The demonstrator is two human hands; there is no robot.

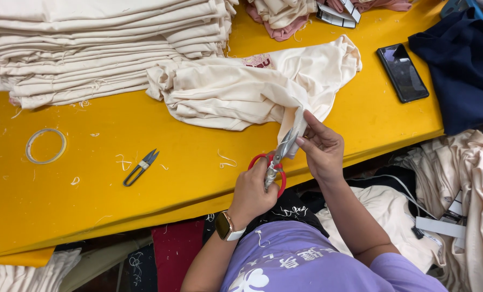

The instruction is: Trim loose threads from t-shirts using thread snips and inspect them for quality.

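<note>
Risk to the cloth: the blades of the red-handled scissors (276,162) sit right against the pinched corner of the cream garment (252,89); if they close a little too deep they would likely nick the fabric itself rather than only a loose thread.
Risk to the fingers: the fingertips (302,141) of the right hand (321,148) lie just beside the blade tips, so a slip of the cloth could bring a finger into the cut.
Risk of dragging: the garment hangs partly over the front edge of the yellow table (90,200); a tug could pull it off onto the heap of cloth below.
Left hand: the left hand (252,192) is closed through the red loops, gripping the scissors; whether the blades are parted or together is hard to tell at this angle.
Right hand: closed in a pinch on the garment's corner, holding it taut and raised.
Garment, place: near the table's front edge, in the middle, just in front of the tall stack of folded cream cloth (101,48).
Garment, look: pale cream, soft, loosely folded and rumpled, with a small reddish print near its top.
Nearby: thread snips (140,167) and a ring of clear tape (45,146) lie well to the left; a dark phone (402,73) lies to the right.
</note>
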